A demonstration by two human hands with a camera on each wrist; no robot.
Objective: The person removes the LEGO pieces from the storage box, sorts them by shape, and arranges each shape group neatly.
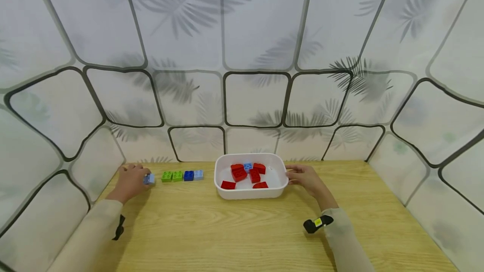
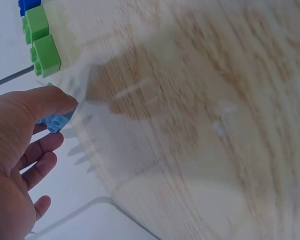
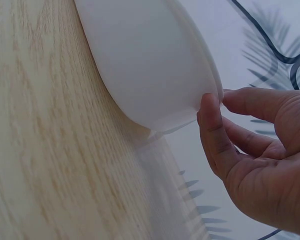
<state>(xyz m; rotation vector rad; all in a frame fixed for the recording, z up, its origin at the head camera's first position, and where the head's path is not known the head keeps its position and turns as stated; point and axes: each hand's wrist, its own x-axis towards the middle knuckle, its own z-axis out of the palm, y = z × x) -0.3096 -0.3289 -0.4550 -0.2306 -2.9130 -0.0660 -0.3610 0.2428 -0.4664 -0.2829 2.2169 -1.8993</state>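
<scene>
My left hand (image 1: 130,180) is at the left of the table, pinching a light blue toy brick (image 1: 150,179) between thumb and fingers. In the left wrist view the brick's studs (image 2: 55,123) show below the thumb, and the other fingers are loosely bent. To its right stand two lime green bricks (image 1: 172,176), a dark blue brick (image 1: 188,176) and another light blue brick (image 1: 198,174) in a row. My right hand (image 1: 308,178) pinches the right end rim of a white plastic tub (image 1: 249,194). Several red bricks (image 1: 239,175) and one light blue brick (image 1: 247,167) lie inside.
The wooden table (image 1: 227,234) extends in front of the tub and brick row. A patterned fabric wall (image 1: 249,100) encloses the back and both sides. A black wrist strap with a yellow label (image 1: 318,222) sits at my right sleeve.
</scene>
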